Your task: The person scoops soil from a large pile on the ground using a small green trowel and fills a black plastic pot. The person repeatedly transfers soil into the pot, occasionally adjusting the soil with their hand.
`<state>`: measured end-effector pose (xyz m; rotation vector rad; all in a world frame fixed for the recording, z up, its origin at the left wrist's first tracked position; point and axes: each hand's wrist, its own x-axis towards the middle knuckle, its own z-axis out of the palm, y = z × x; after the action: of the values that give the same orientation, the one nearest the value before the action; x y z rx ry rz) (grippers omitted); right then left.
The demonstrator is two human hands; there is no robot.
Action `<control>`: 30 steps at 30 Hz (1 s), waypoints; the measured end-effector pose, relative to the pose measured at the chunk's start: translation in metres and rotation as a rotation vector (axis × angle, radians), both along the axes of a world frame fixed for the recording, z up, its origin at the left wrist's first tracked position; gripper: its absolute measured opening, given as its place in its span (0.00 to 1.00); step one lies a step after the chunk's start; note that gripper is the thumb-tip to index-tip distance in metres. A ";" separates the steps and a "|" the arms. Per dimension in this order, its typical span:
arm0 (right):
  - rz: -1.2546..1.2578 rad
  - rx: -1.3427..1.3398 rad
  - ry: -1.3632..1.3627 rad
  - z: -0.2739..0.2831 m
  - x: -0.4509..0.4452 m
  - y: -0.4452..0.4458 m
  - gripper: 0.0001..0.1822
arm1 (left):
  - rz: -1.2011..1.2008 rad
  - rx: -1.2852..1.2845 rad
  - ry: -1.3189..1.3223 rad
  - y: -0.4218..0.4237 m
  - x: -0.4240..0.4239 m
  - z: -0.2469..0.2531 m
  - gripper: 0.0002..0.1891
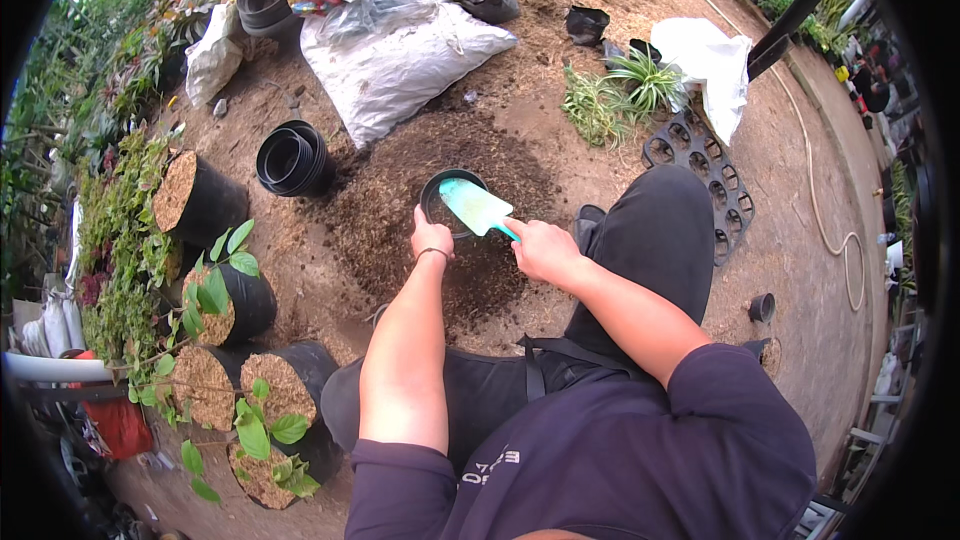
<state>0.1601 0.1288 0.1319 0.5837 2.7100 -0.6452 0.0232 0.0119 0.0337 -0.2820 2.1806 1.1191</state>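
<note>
My left hand grips the near left rim of a round black plastic plant pot, thumb along its edge. In my right hand is the handle of a turquoise garden trowel. The trowel's blade lies over the pot's mouth, its tip pointing to the far left, and some soil clings to it. How full the pot is cannot be told, as the blade covers part of its inside. Around and beneath the pot spreads a heap of dark potting soil.
A stack of black pots stands left of the soil, and a white woven sack lies beyond. Filled black pots line the left. Spider plants, a black pot tray and a hose are at right.
</note>
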 end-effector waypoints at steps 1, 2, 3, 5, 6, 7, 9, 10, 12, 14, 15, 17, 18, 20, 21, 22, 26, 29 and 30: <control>0.005 -0.007 -0.002 -0.002 -0.001 0.001 0.20 | -0.002 0.002 -0.008 0.000 0.000 0.002 0.32; 0.010 -0.014 -0.005 -0.003 -0.001 0.002 0.20 | -0.001 -0.001 -0.005 0.001 0.000 0.002 0.32; 0.015 -0.013 -0.002 -0.004 -0.001 0.002 0.20 | 0.002 -0.004 -0.002 0.000 0.000 0.000 0.33; 0.026 -0.009 0.003 -0.004 0.000 0.003 0.20 | 0.008 -0.006 0.003 -0.001 0.000 -0.002 0.33; 0.033 -0.004 -0.003 -0.005 0.000 0.003 0.20 | 0.007 -0.003 0.005 -0.001 0.000 -0.003 0.33; 0.041 0.001 -0.009 -0.005 0.000 0.003 0.20 | 0.007 -0.001 0.007 -0.001 0.000 -0.003 0.33; 0.052 0.009 -0.014 -0.004 0.001 0.004 0.20 | -0.004 0.000 0.003 -0.001 0.000 -0.001 0.33; 0.055 0.012 -0.013 -0.004 0.002 0.004 0.20 | -0.009 0.000 0.000 -0.001 0.000 0.000 0.33; 0.066 0.019 -0.016 -0.002 0.003 0.004 0.20 | -0.016 -0.005 0.002 0.000 0.000 0.003 0.34; 0.081 0.028 -0.023 0.001 0.003 0.004 0.21 | -0.017 -0.012 0.006 -0.001 0.000 0.003 0.34; 0.086 0.032 -0.016 0.001 0.004 0.003 0.21 | -0.016 -0.016 0.008 -0.001 0.000 0.002 0.34; 0.097 0.038 -0.002 0.001 0.004 0.001 0.21 | -0.011 -0.020 0.012 -0.002 0.000 0.000 0.35; 0.093 0.043 -0.002 0.002 0.004 0.000 0.20 | -0.010 -0.018 0.014 -0.001 0.000 0.002 0.35; 0.084 0.055 -0.002 0.003 0.002 -0.003 0.20 | -0.017 -0.032 0.005 0.000 0.000 0.005 0.34; 0.089 0.064 0.009 0.000 0.002 -0.003 0.21 | -0.026 -0.051 -0.004 0.001 0.001 0.008 0.33; 0.093 0.074 0.021 -0.007 0.002 -0.003 0.21 | -0.035 -0.070 -0.014 0.001 0.002 0.010 0.32; 0.091 0.082 0.029 -0.011 0.004 -0.009 0.21 | -0.037 -0.072 -0.003 0.000 0.002 0.009 0.31; 0.105 0.098 0.052 -0.017 0.007 -0.010 0.21 | -0.034 -0.067 -0.004 -0.001 0.002 0.006 0.31; 0.102 0.100 0.051 -0.016 0.007 -0.009 0.21 | -0.032 -0.066 -0.005 0.000 0.002 0.006 0.32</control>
<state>0.1672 0.1194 0.1156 0.4539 2.8112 -0.5081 0.0253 0.0119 0.0396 -0.2779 2.2132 1.0294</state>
